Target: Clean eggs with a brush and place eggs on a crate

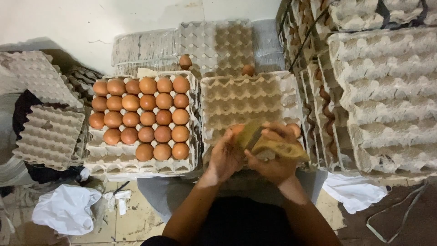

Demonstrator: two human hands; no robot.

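My left hand (226,155) cups a brown egg (236,130), only its top showing above the fingers. My right hand (273,157) presses a yellow-green sponge or cloth (273,145) against that egg. Both hands hover over the near edge of an empty grey pulp egg tray (248,98). To the left sits a second tray (109,159) filled with several rows of brown eggs (148,118); its two nearest left cups are bare.
Stacks of egg-filled trays (387,100) rise at the right. Empty trays (45,132) pile at the left. Two loose eggs (185,61) rest on trays at the back by the wall. White cloths (66,209) lie on the floor.
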